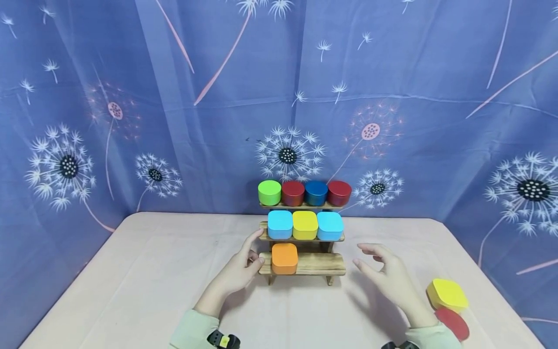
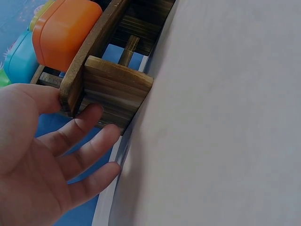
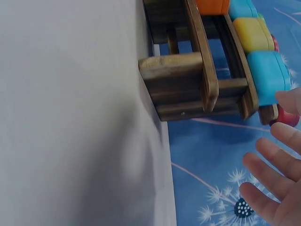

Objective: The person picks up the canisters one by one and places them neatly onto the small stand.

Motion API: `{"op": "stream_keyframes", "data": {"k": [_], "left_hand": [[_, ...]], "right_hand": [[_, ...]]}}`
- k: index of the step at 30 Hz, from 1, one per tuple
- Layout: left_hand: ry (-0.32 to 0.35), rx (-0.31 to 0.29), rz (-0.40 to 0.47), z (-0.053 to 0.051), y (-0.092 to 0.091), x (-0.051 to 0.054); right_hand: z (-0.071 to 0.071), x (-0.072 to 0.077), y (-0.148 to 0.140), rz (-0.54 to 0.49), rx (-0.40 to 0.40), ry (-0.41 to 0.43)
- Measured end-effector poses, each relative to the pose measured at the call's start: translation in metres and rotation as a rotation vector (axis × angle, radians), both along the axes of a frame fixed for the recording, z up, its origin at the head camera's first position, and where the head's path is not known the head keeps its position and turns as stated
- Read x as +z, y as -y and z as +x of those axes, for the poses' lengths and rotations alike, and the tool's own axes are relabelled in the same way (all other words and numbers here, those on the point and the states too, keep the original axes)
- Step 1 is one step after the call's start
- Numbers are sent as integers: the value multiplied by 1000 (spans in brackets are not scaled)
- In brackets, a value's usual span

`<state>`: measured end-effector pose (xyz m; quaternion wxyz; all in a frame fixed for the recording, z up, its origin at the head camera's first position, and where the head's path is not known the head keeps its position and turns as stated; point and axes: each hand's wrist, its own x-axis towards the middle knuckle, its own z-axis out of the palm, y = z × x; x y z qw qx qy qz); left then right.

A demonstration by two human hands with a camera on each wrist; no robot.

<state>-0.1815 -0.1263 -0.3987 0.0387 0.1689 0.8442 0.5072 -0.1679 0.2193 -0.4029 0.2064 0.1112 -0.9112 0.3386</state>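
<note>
A three-step wooden stand (image 1: 320, 263) rises at the back of the table. Its bottom step bears an orange box (image 1: 285, 258) near the left end. A yellow box (image 1: 305, 225) sits between two light-blue boxes (image 1: 280, 224) on the middle step. Up top are a green tin (image 1: 269, 193), two red tins (image 1: 293, 193) and a dark-blue tin (image 1: 316, 193). My left hand (image 1: 239, 269) is at the stand's left end; its thumb (image 2: 44, 97) appears to touch the bottom step's end. Fingers loosely spread, my right hand (image 1: 388, 276) hovers right of the stand, holding nothing.
Near my right forearm lies another yellow box (image 1: 449, 294), with a red rounded object (image 1: 453, 323) partly behind the sleeve. A blue dandelion-print curtain (image 1: 226, 145) hangs behind the pale tabletop (image 1: 144, 271) and along both sides.
</note>
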Motion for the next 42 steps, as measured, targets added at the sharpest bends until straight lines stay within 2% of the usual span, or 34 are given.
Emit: {"op": "stream_keyframes", "data": {"k": [3, 14, 19, 31, 37, 42], "left_hand": [[2, -4, -2, 2, 0, 3], [1, -7, 3, 0, 0, 1], [0, -9, 2, 0, 0, 1], [15, -2, 11, -1, 0, -1], [17, 0, 13, -1, -1, 0], [15, 1, 12, -1, 0, -1]], "right_hand": [[0, 2, -5, 0, -23, 17], [-2, 10, -28, -45, -109, 36], [-3, 11, -42, -8, -172, 64], [-2, 13, -84, 60, -241, 144], [2, 15, -107, 115, -263, 251], [3, 20, -124, 175, -273, 442]]}}
